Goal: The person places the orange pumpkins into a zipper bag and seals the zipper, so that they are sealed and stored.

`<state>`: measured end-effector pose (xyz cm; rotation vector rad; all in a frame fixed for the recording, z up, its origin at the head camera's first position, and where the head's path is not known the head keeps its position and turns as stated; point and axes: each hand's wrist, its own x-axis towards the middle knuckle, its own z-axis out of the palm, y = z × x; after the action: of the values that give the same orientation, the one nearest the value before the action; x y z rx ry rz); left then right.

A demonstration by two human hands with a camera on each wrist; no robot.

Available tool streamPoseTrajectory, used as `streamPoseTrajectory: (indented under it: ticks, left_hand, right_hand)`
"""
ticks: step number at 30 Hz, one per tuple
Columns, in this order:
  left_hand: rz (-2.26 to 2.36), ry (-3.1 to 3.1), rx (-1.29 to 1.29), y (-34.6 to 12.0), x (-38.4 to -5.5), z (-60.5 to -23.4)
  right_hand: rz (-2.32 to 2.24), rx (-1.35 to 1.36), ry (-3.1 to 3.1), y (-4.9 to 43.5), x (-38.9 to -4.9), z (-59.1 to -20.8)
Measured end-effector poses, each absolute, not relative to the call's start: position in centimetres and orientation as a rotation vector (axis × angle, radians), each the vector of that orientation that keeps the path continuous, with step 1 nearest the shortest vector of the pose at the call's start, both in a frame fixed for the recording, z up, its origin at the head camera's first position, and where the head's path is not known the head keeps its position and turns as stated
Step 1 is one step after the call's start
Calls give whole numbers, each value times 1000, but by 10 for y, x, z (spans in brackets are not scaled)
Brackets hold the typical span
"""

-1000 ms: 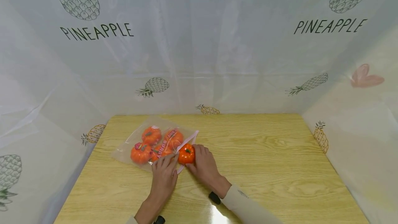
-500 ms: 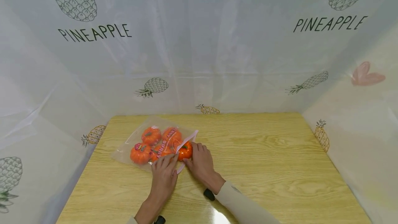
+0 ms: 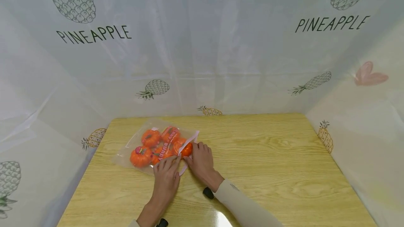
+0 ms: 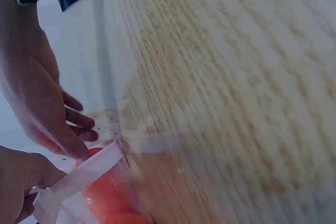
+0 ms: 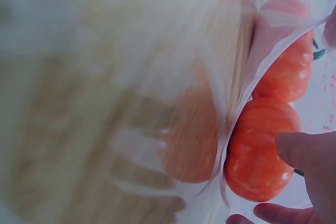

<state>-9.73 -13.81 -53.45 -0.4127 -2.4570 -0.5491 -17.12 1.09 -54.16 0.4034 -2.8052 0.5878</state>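
A clear plastic bag (image 3: 124,155) with a pink edge strip and pink print lies at the left of the table in the head view. Several small orange pumpkins (image 3: 141,156) show through it. At the bag's mouth, my left hand (image 3: 165,176) pinches the pink edge. Another pumpkin (image 5: 260,156) sits just inside that mouth, its right side showing past the strip. The thumb (image 5: 296,148) of my right hand (image 3: 202,162) presses on this pumpkin, while the other fingers stay loosely bent and apart from it.
The bag lies on a wood-grain table (image 3: 268,157). Around the back and sides hangs a pale sheet (image 3: 240,62) printed with pineapples.
The pumpkin at the mouth has moved left into the bag, pushed by my right hand. The right fingers no longer surround it. My left hand stays at the edge.
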Motion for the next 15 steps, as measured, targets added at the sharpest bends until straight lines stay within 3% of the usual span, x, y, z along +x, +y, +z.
streamPoseTrajectory:
  ticks: [15]
  left_hand:
    - [-559, -2441, -434, -135, -101, -536]
  right_hand:
    - [603, 413, -2838, 16, -181, -539]
